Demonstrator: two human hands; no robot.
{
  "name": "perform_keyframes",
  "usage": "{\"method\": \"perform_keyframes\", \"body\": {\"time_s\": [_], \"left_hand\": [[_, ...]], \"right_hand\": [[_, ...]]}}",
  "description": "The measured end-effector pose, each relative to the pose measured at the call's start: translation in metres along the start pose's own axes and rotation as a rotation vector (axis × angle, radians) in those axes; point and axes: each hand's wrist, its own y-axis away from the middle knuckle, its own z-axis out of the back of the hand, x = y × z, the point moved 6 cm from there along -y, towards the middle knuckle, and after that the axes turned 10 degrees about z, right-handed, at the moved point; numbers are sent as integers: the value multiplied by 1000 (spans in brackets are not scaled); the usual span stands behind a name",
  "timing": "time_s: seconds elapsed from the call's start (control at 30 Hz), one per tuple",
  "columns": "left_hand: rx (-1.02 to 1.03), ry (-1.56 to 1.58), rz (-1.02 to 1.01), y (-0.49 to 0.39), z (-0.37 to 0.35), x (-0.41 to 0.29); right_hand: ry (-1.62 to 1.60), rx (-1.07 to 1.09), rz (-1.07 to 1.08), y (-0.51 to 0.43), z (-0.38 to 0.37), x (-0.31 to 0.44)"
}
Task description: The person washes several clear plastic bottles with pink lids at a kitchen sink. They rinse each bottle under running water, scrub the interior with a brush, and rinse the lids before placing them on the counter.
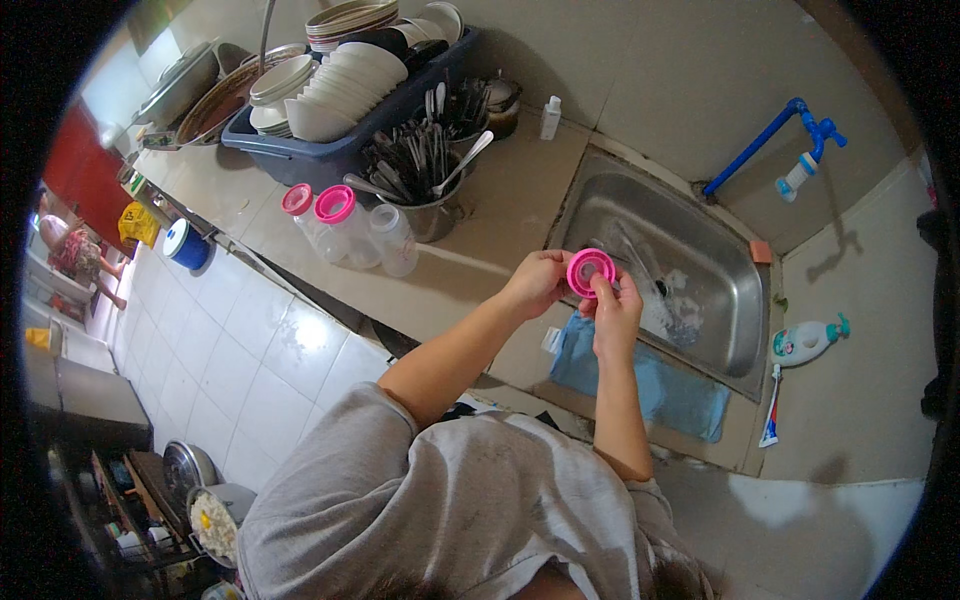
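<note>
Both hands are together over the near edge of the stainless steel sink (720, 315). My left hand (537, 286) grips a pink ring-shaped bottle collar (577, 262) by its left side. My right hand (619, 309) holds the same collar from the right, a finger over its pale, translucent centre. To the left on the counter stand clear baby bottles: one with a pink collar (334, 202), another with a pink top (297, 198) behind it, and one bottle without a collar (394, 244). Suds lie around the sink drain.
A blue cloth (645, 382) lies along the sink's front edge. A metal pot of cutlery (431, 217) and a dark blue dish basin (322, 157) stand at left. The blue faucet (806, 124) rises behind the sink; a pump bottle (806, 343) and toothpaste tube (771, 409) lie right.
</note>
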Motion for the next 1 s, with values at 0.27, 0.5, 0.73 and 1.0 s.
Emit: {"method": "perform_keyframes", "body": {"time_s": [0.27,0.5,0.73,1.0], "left_hand": [[74,-125,-68,14,-18,-6],[43,-179,-80,23,-18,-14],[-153,-819,-479,46,-27,-18],[-373,-1098,-828,56,-34,-27]], "right_hand": [[99,35,87,0,4,19],[577,70,431,-1,9,23],[784,-14,406,11,2,31],[838,-85,450,20,-5,34]]}}
